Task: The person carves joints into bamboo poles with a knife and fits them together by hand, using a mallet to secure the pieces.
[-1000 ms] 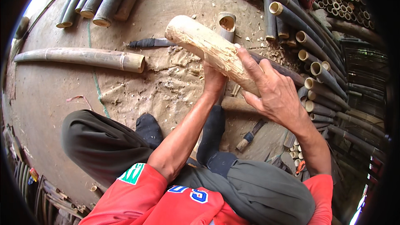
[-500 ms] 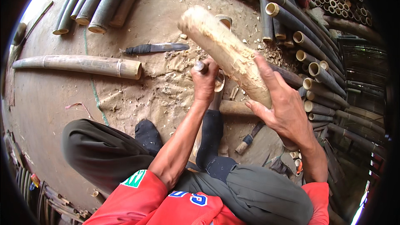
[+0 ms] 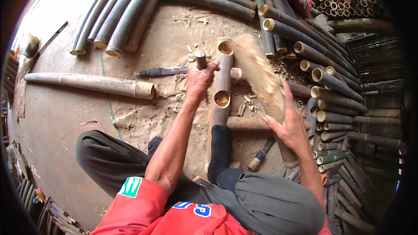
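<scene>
Frayed pale wooden club: one
Short brown cylindrical handle: one
Black-gripped steel knife: one
Black-banded bristle brush: one
Round openings in brown bamboo tube: two

Strong daylight is flooding in from the upper left, bleaching the far floor toward white, while the right side is lying in dimness. Motion blur is smearing the wooden club; the fisheye lens is bending the bamboo poles, and blackness is ringing the view.
</scene>
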{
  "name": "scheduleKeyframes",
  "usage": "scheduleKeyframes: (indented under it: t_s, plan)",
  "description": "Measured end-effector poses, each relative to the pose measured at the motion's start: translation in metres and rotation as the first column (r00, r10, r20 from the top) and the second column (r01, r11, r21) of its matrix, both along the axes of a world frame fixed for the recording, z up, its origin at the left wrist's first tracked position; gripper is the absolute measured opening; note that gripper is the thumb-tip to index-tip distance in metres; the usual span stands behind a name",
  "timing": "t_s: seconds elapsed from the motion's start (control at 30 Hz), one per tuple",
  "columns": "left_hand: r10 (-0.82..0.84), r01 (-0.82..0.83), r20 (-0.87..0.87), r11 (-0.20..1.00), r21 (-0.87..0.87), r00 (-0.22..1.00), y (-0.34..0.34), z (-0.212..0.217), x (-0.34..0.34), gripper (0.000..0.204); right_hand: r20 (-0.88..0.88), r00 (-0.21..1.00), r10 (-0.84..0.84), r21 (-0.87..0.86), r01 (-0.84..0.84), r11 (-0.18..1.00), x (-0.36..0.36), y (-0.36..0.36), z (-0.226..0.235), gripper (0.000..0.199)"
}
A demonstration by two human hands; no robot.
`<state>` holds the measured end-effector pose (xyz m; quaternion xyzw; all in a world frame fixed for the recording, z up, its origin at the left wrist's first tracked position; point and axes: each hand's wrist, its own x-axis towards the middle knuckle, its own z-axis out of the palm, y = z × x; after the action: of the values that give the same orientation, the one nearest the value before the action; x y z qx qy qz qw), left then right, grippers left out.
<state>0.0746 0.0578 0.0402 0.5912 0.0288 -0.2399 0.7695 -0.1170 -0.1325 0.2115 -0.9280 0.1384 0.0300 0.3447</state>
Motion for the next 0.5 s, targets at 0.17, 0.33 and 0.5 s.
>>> scheduleKeyframes:
  t_s: [0.17, 0.33, 0.5]
  plan:
    - [0.212, -0.216, 0.153, 0.976, 0.007, 0.965, 0.037, 0.013, -0.014, 0.021, 0.093, 0.922, -0.376, 0.001, 0.377, 0.926, -0.133, -0.028, -0.056, 0.105]
    - [0.287, -0.264, 0.216, 0.956, -0.13, 0.933, 0.033, 0.006, -0.036, 0.017, -0.075, 0.766, -0.639, 0.064, 0.643, 0.763, -0.235, -0.011, -0.093, 0.106]
    - [-0.202, -0.053, 0.195, 0.552, 0.832, 0.96, 0.046, -0.025, -0.027, 0.026, -0.103, 0.639, -0.762, 0.061, 0.769, 0.636, -0.296, -0.002, -0.109, 0.099]
